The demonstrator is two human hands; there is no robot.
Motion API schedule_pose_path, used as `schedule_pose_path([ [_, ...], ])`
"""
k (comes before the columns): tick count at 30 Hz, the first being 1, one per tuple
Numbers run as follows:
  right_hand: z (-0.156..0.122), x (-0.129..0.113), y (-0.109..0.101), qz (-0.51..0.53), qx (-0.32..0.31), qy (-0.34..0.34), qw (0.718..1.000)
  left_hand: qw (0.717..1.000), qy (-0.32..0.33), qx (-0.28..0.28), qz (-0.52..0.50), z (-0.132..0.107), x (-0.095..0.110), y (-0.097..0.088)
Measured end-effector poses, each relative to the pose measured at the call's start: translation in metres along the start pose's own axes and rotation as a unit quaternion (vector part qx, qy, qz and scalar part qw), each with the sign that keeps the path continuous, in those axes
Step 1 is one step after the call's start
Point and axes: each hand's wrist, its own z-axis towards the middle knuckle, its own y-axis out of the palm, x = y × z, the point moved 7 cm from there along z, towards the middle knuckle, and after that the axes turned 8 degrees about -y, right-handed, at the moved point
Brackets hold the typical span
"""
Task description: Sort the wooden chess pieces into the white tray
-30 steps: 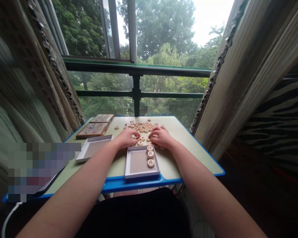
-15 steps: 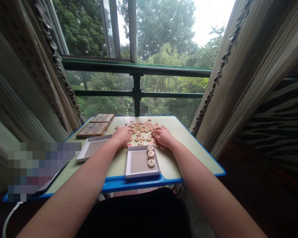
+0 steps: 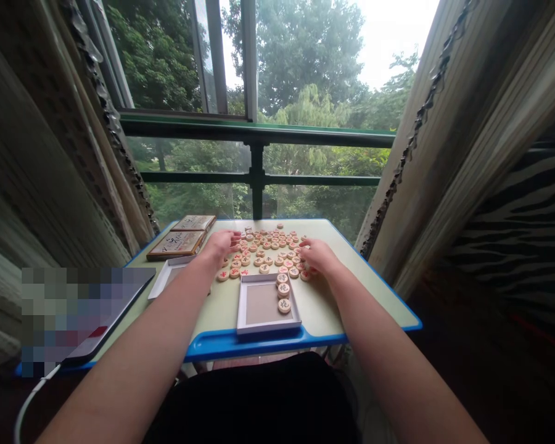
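Observation:
Round wooden Chinese chess pieces (image 3: 268, 261) with red and black characters lie loosely spread across the pale table. My left hand (image 3: 222, 243) is at the left edge of the spread, fingers apart and pointing inward beside the pieces. At the right edge is my right hand (image 3: 318, 254), its fingers loosely spread and bent down close to the outer pieces; whether they touch is hard to make out. Neither hand holds a piece that I can see. In front of me sits a shallow white box tray (image 3: 241, 311) with a column of black-marked chess pieces (image 3: 283, 306) along its right side.
Another white tray (image 3: 160, 287) lies partly behind my left forearm. Two brown printed boxes (image 3: 176, 243) rest at the table's far left. A blurred-out flat device (image 3: 87, 320) with a white cable (image 3: 28, 394) is at the near left. The table (image 3: 370, 302) has a blue rim.
My left hand has shifted left and up, away from the middle pieces. My right hand has moved right. More pieces between the hands are now uncovered, and the view has shifted slightly.

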Motion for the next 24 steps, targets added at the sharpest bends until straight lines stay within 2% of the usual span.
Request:
schedule_pose_path([
  [2, -0.003, -0.004, 0.003, 0.036, -0.019, 0.005, 0.999, 0.999, 0.003, 0.033, 0.021, 0.006, -0.001, -0.010],
  [5, -0.006, -0.010, 0.001, 0.051, -0.013, -0.003, 0.999, 0.995, 0.015, 0.074, 0.066, 0.014, -0.002, -0.026],
  [7, -0.006, -0.012, 0.000, 0.051, -0.013, -0.008, 0.999, 0.986, 0.035, 0.083, 0.138, 0.015, 0.000, -0.031],
  [11, -0.008, -0.012, 0.000, 0.064, -0.013, -0.001, 0.998, 0.935, 0.059, 0.037, 0.349, 0.002, 0.007, -0.019],
  [15, -0.007, -0.007, -0.001, 0.059, -0.005, 0.010, 0.998, 0.871, 0.062, -0.041, 0.486, -0.019, 0.011, 0.000],
  [19, -0.004, 0.001, 0.002, 0.043, -0.017, 0.028, 0.999, 0.810, 0.097, -0.046, 0.576, -0.030, 0.013, 0.007],
  [21, -0.004, 0.005, 0.005, 0.037, -0.032, 0.047, 0.998, 0.802, 0.081, -0.058, 0.589, -0.030, 0.008, 0.007],
  [24, -0.003, 0.009, 0.007, 0.029, -0.044, 0.065, 0.996, 0.825, 0.057, -0.088, 0.555, -0.027, -0.001, 0.009],
])
